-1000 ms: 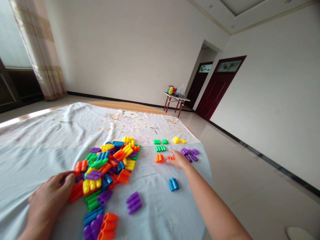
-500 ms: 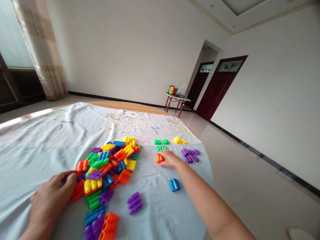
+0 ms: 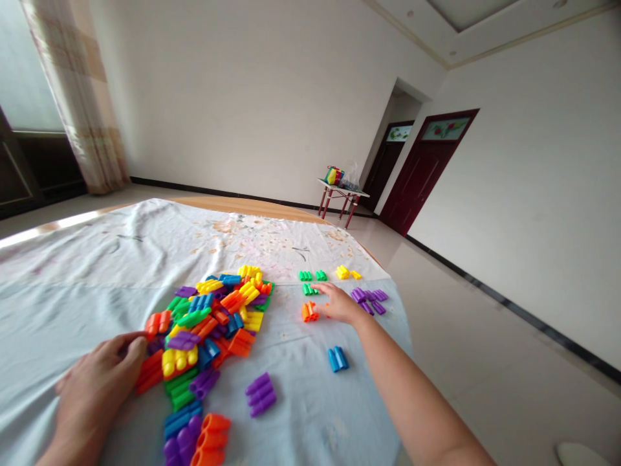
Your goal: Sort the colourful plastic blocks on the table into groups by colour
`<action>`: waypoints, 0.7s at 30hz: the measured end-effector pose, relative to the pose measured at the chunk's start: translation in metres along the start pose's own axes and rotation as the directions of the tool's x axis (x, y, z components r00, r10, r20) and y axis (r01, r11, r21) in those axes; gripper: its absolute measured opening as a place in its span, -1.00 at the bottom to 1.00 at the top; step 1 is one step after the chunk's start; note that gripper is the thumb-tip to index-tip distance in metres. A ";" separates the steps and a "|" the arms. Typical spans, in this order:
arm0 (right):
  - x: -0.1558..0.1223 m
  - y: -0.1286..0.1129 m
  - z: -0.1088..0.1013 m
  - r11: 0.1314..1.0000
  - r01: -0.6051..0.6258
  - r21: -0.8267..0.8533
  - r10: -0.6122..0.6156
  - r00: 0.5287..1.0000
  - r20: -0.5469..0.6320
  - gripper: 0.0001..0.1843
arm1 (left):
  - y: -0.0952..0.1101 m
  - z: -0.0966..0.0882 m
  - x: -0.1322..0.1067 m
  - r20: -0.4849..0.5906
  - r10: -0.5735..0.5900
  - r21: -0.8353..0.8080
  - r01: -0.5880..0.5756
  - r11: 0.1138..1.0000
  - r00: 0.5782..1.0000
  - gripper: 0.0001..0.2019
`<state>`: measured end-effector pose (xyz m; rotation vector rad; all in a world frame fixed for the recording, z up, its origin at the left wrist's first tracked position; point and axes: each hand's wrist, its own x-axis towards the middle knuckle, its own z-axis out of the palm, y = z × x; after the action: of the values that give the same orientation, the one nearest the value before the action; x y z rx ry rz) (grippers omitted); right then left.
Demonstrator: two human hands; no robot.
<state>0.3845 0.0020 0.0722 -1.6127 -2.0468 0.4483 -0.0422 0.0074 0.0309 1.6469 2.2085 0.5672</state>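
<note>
A loose pile of plastic building blocks (image 3: 204,323), shaped like joined tubes in several colours, lies left of centre. Against its left edge rests my left hand (image 3: 99,375), its index finger and thumb apart beside a red-orange block (image 3: 150,373); the other fingers are mostly hidden. My right hand (image 3: 339,303) is open over the right side, fingers spread above and beside an orange block (image 3: 309,312) lying on the cloth. Just beyond its fingertips is a green block (image 3: 309,289). A blue block (image 3: 338,358) lies nearer to me, below the right wrist.
Two more green blocks (image 3: 312,276), yellow blocks (image 3: 347,272) and a purple group (image 3: 369,299) lie along the right side. A single purple block (image 3: 261,394) sits near the front. The cloth (image 3: 301,421) is wrinkled. A small table (image 3: 342,188) stands by the wall.
My right hand has let go of the orange block and lifted slightly to the right, its fingers spreading. The left hand stays where it was.
</note>
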 end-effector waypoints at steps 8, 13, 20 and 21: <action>-0.025 0.030 0.000 0.980 -0.188 -0.061 0.179 0.976 -0.127 -0.57 | -0.007 0.007 0.009 -0.003 -0.017 0.024 0.017 1.000 1.000 -0.43; -0.032 0.034 0.010 0.968 -0.213 -0.132 0.202 0.975 -0.095 -0.57 | -0.014 0.013 0.015 -0.029 -0.013 0.020 0.014 1.000 1.000 -0.45; -0.028 0.032 0.015 0.962 -0.230 -0.144 0.212 0.968 -0.132 -0.61 | -0.022 0.019 0.020 -0.062 -0.016 0.034 0.018 0.999 0.998 -0.45; -0.029 0.030 0.014 0.965 -0.225 -0.134 0.204 0.967 -0.149 -0.60 | -0.024 0.020 0.021 -0.078 -0.006 0.039 0.009 0.999 0.997 -0.45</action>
<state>0.4055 -0.0178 0.0392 -1.9122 -1.8519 0.2553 -0.0581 0.0243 0.0014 1.6623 2.2941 0.5994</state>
